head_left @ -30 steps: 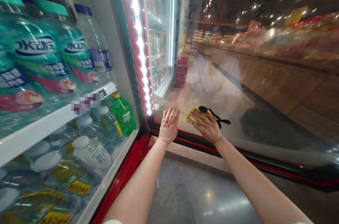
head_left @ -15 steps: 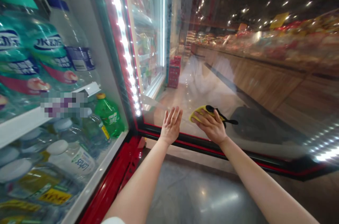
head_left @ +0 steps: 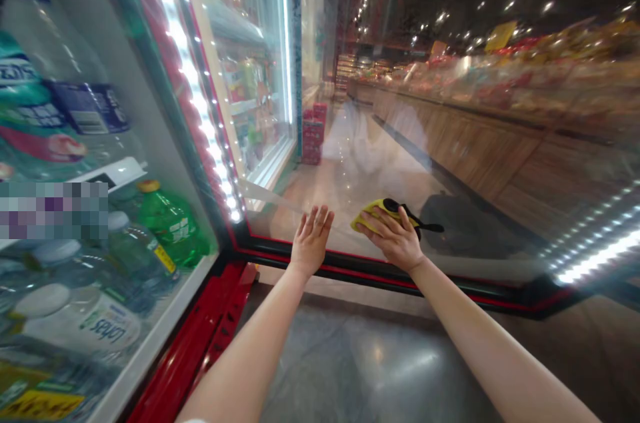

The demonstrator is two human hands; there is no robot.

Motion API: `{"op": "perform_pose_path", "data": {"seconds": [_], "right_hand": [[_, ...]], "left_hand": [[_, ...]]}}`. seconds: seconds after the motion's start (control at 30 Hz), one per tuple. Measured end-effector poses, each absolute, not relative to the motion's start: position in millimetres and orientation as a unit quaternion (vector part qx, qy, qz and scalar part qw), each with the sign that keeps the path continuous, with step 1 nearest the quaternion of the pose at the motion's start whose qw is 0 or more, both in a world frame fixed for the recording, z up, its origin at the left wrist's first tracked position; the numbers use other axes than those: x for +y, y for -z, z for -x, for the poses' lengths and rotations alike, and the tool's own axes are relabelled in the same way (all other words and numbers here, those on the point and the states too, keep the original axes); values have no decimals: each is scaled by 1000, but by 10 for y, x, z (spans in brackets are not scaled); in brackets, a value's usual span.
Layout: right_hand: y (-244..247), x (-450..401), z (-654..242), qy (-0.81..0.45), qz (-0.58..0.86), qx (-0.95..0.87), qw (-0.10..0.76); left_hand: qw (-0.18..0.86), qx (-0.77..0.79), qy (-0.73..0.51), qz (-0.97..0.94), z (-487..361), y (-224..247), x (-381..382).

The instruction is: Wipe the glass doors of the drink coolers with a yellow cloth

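A glass door point(head_left: 360, 176) with a black and red lower frame stands open before me. Near its bottom edge my left hand point(head_left: 309, 243) rests flat against the pane, fingers stretched out and holding nothing. To the right, my right hand point(head_left: 395, 240) presses a yellow cleaning cloth point(head_left: 364, 215) to the same pane, its fingers laid over it. A black rounded part and a thin black tail show at the cloth's right; whether they belong to it or are a reflection I cannot tell. The cloth's underside is hidden.
On the left, fridge shelves hold several bottles, among them a green bottle point(head_left: 170, 223) and a white-capped bottle point(head_left: 80, 320). A bright light strip point(head_left: 193, 76) runs along the door's hinge side. Red boxes point(head_left: 313, 136) and a wooden counter point(head_left: 480, 136) show through the glass.
The view has turned a little to the right, so the shelves slid left. Both hands stay against the glass, the right one still on the yellow cloth, with little movement.
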State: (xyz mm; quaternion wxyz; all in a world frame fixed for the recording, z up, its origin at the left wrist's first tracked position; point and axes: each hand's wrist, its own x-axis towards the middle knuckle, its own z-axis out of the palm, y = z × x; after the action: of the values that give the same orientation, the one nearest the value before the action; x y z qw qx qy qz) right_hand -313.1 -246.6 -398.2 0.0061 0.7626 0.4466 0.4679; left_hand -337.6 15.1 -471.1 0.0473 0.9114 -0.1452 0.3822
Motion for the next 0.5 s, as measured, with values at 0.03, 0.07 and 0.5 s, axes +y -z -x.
{"op": "perform_pose_path", "data": {"seconds": [0.03,0.07,0.5], "right_hand": [[3955,-2421,3124,-478,-771,421,-8],[3946,-2368,3119,-486,-777,399,-18],[4008,-2659,3002,-481,-789,381,-24]], "left_hand": [[47,-143,-385,-911,3369,4716,142],[46,-142,-387,-910,3362,4721,135],[47,-126,-395,-909,3300,4672,57]]}}
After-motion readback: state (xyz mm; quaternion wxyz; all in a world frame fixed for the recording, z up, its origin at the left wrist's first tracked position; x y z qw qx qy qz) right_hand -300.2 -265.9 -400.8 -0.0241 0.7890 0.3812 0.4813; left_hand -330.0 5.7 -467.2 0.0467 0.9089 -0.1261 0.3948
